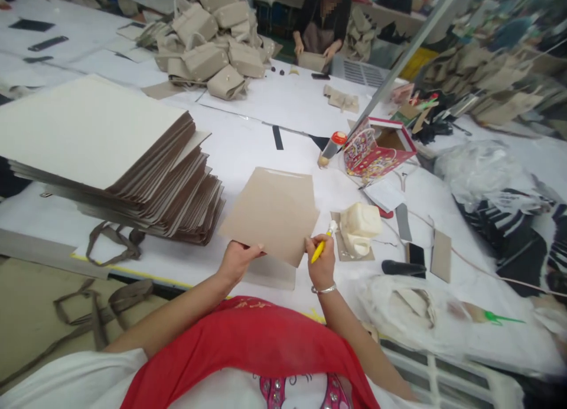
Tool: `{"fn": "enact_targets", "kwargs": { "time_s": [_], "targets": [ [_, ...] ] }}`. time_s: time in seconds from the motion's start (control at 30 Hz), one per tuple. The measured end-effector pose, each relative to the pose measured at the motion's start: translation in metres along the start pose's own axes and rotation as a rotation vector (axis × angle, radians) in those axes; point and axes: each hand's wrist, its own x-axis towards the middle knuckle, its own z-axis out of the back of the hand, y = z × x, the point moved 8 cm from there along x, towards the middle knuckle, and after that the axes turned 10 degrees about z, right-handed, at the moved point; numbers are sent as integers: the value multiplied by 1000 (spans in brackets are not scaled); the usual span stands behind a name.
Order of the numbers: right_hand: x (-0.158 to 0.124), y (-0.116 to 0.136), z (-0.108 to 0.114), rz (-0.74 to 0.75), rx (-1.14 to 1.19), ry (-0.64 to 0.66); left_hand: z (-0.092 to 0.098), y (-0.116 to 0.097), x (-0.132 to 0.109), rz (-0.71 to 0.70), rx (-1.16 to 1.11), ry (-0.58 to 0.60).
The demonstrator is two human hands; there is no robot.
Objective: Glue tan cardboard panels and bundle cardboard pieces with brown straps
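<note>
A flat beige panel (277, 214) is held up over the white table, with a glossy strip along its far edge. My left hand (239, 261) pinches its near left edge between thumb and fingers. At its right corner, my right hand (321, 258) is closed around a yellow brush (318, 251) with a whitish tip, its fingers against the panel. Another light panel (272, 273) lies beneath on the table. Just right of my right hand stands a cream plastic container (360, 223) on a small board. A tall stack of beige panels (97, 137) stands to the left.
Beige bags (212, 37) are piled at the back; a person (321, 25) sits across the table. A red patterned box (378, 152), a red-capped bottle (332, 149) and a metal pole (407, 55) stand at right. A plastic bag (407, 308) lies near my right forearm.
</note>
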Motion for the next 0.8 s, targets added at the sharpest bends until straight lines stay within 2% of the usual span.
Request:
{"fn": "enact_targets", "kwargs": {
  "time_s": [0.07,0.17,0.2,0.27,0.33,0.43,0.63,0.8],
  "targets": [
    [-15,-11,5,-23,3,25,18,21,1,66,-68,-3],
    [-41,-36,10,-67,-62,86,67,50,7,113,-90,-140],
    [-50,-46,9,-82,-97,117,86,60,10,128,-33,-207],
    [-66,-68,3,-116,-179,193,116,79,16,156,237,-303],
    [-79,-89,-8,-140,-259,265,136,93,23,170,548,-348],
    [-85,-110,-27,-124,-337,328,150,100,35,162,785,-367],
    [-73,-133,-52,-125,-418,369,156,91,63,164,956,-403],
    [-73,-151,-63,-156,-453,453,158,97,77,230,1045,-414]
  ]
}}
